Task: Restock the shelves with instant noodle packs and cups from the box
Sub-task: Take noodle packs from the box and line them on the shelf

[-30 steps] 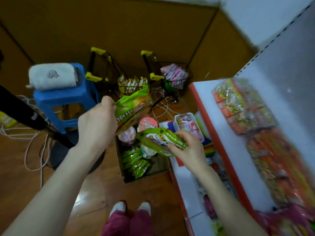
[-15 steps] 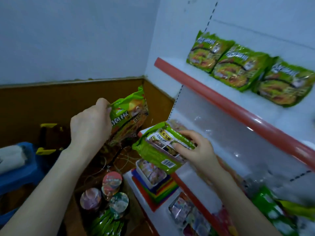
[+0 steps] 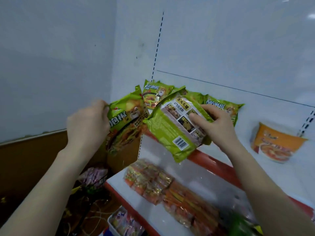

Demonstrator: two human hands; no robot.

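Two sets of fingers (image 3: 198,120) hold green noodles. The left hand (image 3: 87,124) pinches the top edge of a front-facing pack (image 3: 127,121), and the right hand (image 3: 217,124) grips a barcode-side pack (image 3: 172,133). Both are raised before the upper shelf (image 3: 219,165), where matching packs (image 3: 154,94) lean and an orange cup (image 3: 276,147) stands farther right.

Two noodle packs held up before the white metal shelf (image 3: 265,169) with its red front edge

The left hand (image 3: 87,123) grips a green front-facing noodle pack (image 3: 127,123) by its top corner. The right hand (image 3: 216,123) holds a green barcode-side noodle pack (image 3: 170,133). Matching green shelved packs (image 3: 155,94) lie behind them, and an orange noodle cup (image 3: 276,145) sits farther right.
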